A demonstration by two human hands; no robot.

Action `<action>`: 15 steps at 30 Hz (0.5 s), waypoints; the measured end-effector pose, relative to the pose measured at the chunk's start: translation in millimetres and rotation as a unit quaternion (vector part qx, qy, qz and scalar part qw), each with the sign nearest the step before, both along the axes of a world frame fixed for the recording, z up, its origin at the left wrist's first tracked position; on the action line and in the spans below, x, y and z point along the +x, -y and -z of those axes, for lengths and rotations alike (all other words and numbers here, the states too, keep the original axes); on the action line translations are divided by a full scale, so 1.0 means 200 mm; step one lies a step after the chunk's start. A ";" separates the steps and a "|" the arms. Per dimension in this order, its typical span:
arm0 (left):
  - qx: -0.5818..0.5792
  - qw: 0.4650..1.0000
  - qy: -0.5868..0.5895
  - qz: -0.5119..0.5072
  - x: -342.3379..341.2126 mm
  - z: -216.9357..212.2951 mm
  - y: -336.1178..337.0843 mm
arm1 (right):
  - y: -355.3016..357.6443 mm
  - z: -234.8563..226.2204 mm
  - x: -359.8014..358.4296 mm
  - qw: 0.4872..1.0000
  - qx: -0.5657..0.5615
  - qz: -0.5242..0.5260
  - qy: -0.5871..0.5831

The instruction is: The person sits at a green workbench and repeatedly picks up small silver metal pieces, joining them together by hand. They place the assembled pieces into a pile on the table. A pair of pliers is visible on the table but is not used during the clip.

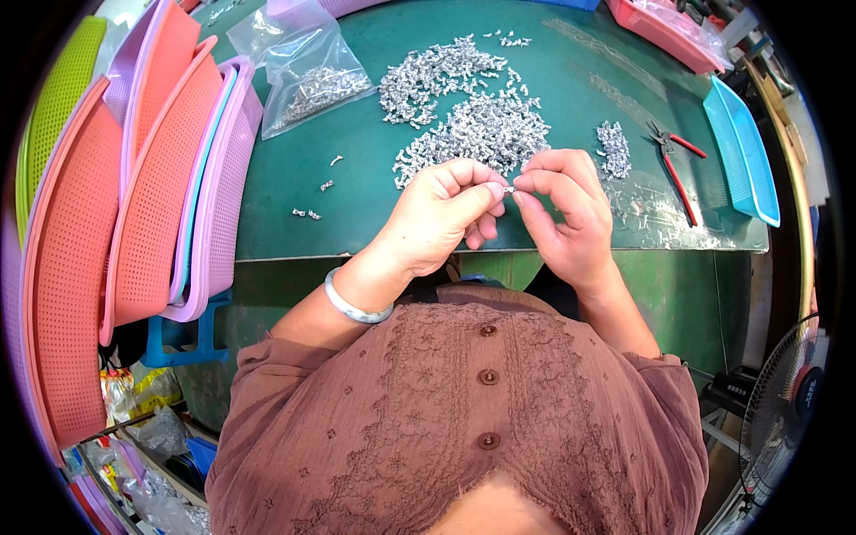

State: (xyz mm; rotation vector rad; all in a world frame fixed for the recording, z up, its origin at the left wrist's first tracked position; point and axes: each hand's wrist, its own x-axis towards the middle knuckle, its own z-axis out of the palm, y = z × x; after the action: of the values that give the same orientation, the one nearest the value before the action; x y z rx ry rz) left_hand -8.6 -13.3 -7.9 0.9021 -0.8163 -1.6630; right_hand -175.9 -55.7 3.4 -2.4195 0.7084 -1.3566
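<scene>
The left hand (441,209) and the right hand (562,209) met just above the near edge of the green counter (357,223). Both hands were pinched shut on one tiny silver part (509,189). The part sat right between the thumb and finger tips of the two hands. Its long side ran left to right, from one hand to the other. Each hand held one end, so neither hand was nearer than the other. The left wrist wore a pale bangle (352,305).

Just behind the hands, toward the middle of the counter, lay a big pile of the same silver parts (464,111). A smaller pile (613,147) lay to the right of the right hand. Past that pile were red-handled pliers (673,165), and a blue tray (740,147) sat at the right edge. A few loose parts (316,198) lay to the left of the left hand. A clear bag with more parts (308,76) sat near the far left corner. Pink and orange baskets (152,178) stood stacked off the left edge.
</scene>
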 end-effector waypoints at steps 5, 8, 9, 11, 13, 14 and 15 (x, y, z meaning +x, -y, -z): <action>-0.001 1.000 0.012 -0.002 0.00 -0.01 0.00 | 0.01 0.00 -0.02 1.000 0.020 0.008 0.004; 0.000 1.000 0.013 -0.005 -0.01 -0.01 0.00 | 0.00 0.00 -0.02 1.000 0.015 -0.001 -0.007; 0.001 1.000 0.012 -0.006 -0.01 -0.01 0.00 | 0.00 0.00 -0.02 1.000 0.011 -0.001 -0.009; 0.005 1.000 0.029 -0.008 -0.02 -0.02 0.00 | 0.00 0.00 -0.01 1.000 0.004 -0.003 -0.013; 0.002 0.999 0.037 -0.007 -0.02 -0.03 0.00 | 0.00 -0.01 -0.01 1.000 -0.001 -0.007 -0.019; -0.002 0.999 0.037 -0.006 -0.02 -0.02 0.00 | 0.01 -0.01 -0.01 1.000 0.002 -0.006 -0.019; -0.007 0.999 0.037 -0.004 -0.02 -0.02 0.00 | 0.01 -0.01 -0.02 1.000 0.004 -0.005 -0.021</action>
State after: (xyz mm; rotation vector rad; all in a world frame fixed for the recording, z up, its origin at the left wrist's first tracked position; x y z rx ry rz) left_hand -12.3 -13.2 -3.8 0.9600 -0.8724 -1.6240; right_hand -179.3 -57.4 5.9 -2.4478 0.7095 -1.3008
